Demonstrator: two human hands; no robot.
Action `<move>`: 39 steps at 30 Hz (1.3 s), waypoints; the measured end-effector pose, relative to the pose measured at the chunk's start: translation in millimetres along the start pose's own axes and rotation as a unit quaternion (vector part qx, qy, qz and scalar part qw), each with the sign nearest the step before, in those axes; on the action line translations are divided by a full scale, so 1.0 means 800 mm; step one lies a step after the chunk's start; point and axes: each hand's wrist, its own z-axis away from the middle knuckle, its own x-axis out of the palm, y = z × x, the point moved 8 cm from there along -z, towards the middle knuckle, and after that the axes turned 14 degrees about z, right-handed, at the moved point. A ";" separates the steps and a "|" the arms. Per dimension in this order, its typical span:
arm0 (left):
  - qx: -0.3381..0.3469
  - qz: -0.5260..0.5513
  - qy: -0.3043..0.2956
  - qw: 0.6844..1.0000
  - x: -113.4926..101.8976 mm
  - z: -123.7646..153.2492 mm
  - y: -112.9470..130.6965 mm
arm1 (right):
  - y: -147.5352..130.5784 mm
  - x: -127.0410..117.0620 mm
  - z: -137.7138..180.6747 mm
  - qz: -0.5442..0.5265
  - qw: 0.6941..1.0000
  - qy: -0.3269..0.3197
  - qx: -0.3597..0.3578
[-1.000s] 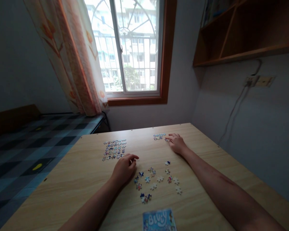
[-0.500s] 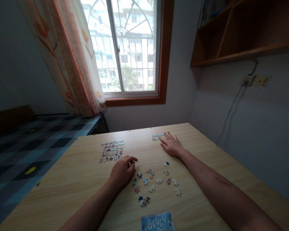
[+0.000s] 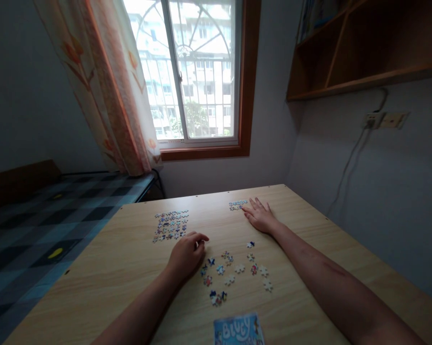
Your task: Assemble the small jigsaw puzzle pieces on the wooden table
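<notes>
My right hand [image 3: 261, 216] lies flat with fingers spread at the far side of the table. Its thumb touches or nearly touches the right end of a small block of joined jigsaw pieces [image 3: 238, 205]. Nearer to me, my left hand [image 3: 187, 251] rests loosely curled on the wood, index finger reaching out and nothing visible in it. Beyond it sits a larger block of puzzle pieces [image 3: 171, 226] in rows. Loose pieces, some patterned and some pale side up, are scattered between my forearms, including a pale piece [image 3: 239, 268] and a red one [image 3: 254, 269].
A blue box or card marked "Bluey" [image 3: 239, 329] lies at the near edge of view on the wooden table [image 3: 108, 268]. A bed with a checked cover [image 3: 94, 201] stands left. Ahead is a window with a curtain [image 3: 111, 96]; a shelf [image 3: 359, 52] hangs at the right.
The view has shifted slightly, so everything sits a little further right. My right fingers have drawn slightly away from the small puzzle block. My left hand keeps its pose.
</notes>
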 end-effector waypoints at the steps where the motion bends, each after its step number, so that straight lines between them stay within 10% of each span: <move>1: 0.000 0.000 0.000 1.000 0.000 0.000 0.001 | 0.000 -0.001 0.000 -0.005 1.000 0.005 0.000; 9: 0.011 0.003 0.005 1.000 0.000 0.000 -0.002 | 0.019 -0.017 0.005 -0.034 0.994 0.086 0.050; 39: -0.004 -0.002 -0.018 1.000 0.004 0.002 0.003 | 0.022 -0.002 0.000 -0.001 0.997 0.063 0.042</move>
